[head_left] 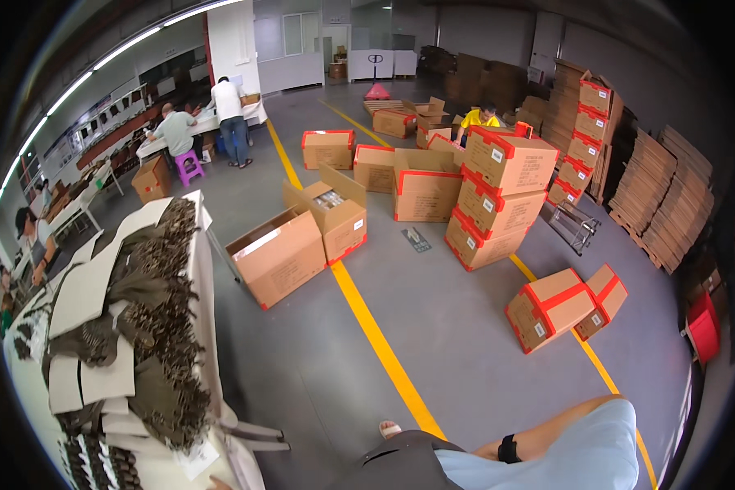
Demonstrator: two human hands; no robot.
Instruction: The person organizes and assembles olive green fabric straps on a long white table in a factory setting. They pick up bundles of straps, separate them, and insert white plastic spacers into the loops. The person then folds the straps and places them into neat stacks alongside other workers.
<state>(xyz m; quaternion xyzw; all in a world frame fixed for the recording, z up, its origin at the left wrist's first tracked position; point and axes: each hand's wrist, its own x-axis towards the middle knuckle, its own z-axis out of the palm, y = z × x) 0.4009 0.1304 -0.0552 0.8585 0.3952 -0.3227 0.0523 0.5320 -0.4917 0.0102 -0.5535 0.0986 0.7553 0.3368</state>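
At the lower edge, only a sliver of my left hand (219,483) shows, beside a white paper sheet (196,461) on the table's near corner; its fingers are mostly hidden. My right arm is bent at my side with a black band (509,449) on the wrist. Little of my right hand (487,451) is visible by my dark apron (408,461), and its fingers are out of sight. On the white table (207,327) to my left lie heaped dark olive gloves (167,327) with finger-like ends. Pale flat boards (86,294) rest on and among them.
Open cartons (278,257) stand right of the table, with stacked red-taped cartons (498,196) beyond. Two more cartons (551,306) sit at right, near a metal frame (576,227). A yellow-shirted person (478,118) is behind the boxes; others work at tables far left.
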